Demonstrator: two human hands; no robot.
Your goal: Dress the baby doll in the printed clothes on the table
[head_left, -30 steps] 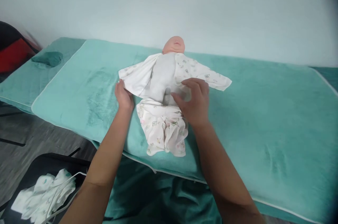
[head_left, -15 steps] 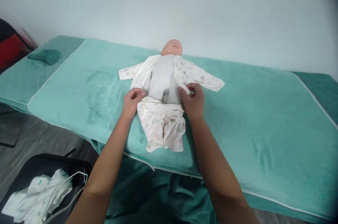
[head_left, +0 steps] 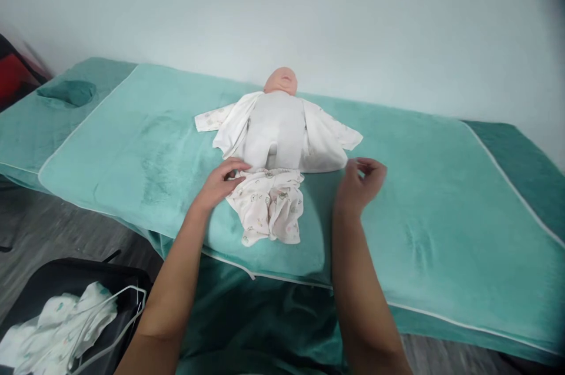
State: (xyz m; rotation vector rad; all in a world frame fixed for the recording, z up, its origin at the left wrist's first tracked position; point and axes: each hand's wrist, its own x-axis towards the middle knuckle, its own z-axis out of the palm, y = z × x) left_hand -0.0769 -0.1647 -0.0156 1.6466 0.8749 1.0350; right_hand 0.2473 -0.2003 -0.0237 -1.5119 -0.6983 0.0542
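A baby doll point(head_left: 281, 81) lies on its back, with a pinkish head and a plain white cloth body point(head_left: 274, 119). Its patterned white baby shirt point(head_left: 324, 145) is spread apart at the front, sleeves out to both sides. My right hand point(head_left: 361, 183) pinches the lower corner of the right-hand shirt flap, drawn out sideways. Small-print baby pants point(head_left: 269, 207) cover the doll's legs, their waistband low. At the left end of that waistband, my left hand point(head_left: 220, 182) has its thumb and fingers closed on the fabric.
A green cover with white piping point(head_left: 424, 198) lies over the long bed, against a pale wall point(head_left: 282, 10). At the lower left a black chair point(head_left: 92, 269) holds a crumpled printed white cloth point(head_left: 66, 328) and a white cable point(head_left: 128, 325). Something red point(head_left: 15, 78) stands at the far left.
My right hand has moved outward to the right, folding the shirt flap open off the doll's body. My left hand has shifted slightly down onto the pants' waistband.
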